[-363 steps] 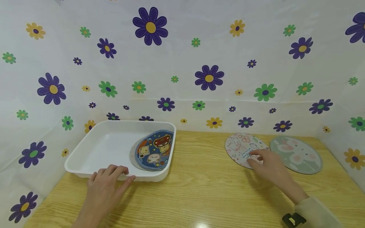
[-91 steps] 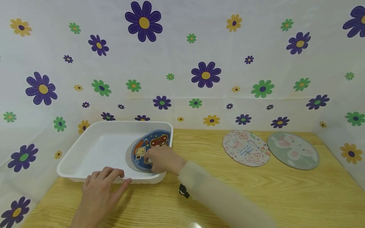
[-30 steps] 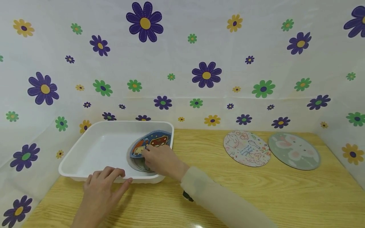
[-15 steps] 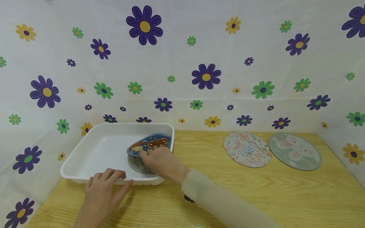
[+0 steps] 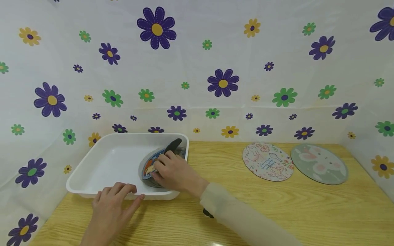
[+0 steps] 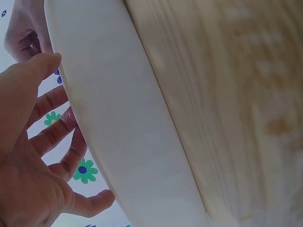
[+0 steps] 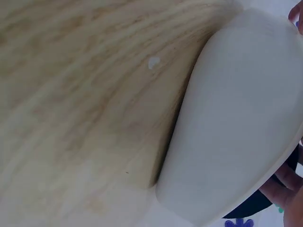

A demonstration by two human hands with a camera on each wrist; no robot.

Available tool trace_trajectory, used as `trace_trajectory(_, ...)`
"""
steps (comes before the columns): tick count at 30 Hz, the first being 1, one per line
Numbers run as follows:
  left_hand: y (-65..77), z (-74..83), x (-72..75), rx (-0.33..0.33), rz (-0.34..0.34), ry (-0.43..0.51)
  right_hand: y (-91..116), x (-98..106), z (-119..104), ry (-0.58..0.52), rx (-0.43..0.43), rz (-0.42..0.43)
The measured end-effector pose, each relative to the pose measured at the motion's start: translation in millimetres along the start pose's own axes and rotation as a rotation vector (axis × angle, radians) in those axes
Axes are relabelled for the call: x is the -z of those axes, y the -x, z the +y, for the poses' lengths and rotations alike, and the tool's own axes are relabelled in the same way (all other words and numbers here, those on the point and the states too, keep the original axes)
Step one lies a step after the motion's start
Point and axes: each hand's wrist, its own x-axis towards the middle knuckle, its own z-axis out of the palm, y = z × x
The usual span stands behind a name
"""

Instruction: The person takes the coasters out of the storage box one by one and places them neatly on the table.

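In the head view, my right hand (image 5: pixel 173 172) is inside the white tray (image 5: pixel 101 136). It grips a blue cartoon-print round mouse pad (image 5: pixel 150 167), which is bent so that its dark underside (image 5: pixel 173 146) stands up behind the knuckles. A paler round pad (image 5: pixel 151 181) lies beneath it, mostly covered. That dark underside (image 7: pixel 251 205) also shows past the tray's rim in the right wrist view. My left hand (image 5: pixel 110 206) holds the tray's near rim, its fingers curled over the edge and its thumb (image 6: pixel 47 64) against the rim in the left wrist view.
On the wooden table (image 5: pixel 212 181), a pink-patterned round pad (image 5: pixel 267 162) and a grey-green rabbit pad (image 5: pixel 320 164) lie side by side to the right. A white cloth (image 5: pixel 197 65) with flowers rises behind and at both sides.
My right hand has gone from the pink-patterned pad to the tray. There it has lifted the blue pad's near edge and bent it until the dark underside shows. The left hand stays on the rim.
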Motion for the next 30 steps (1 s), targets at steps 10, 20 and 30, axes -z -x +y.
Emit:
trace_trajectory(10,0.4,0.5,-0.2,0.008,-0.005,-0.003,8,2,6,-0.422,-0.384,0.057)
trace_trajectory(20,0.0,2.1,0.4,0.061,-0.079,0.015,-2,21,10,-0.881,-1.16,0.08)
trace_trajectory(30,-1.1,2.0,1.0,0.056,-0.081,0.021,5,20,33,-1.14,-1.463,0.027)
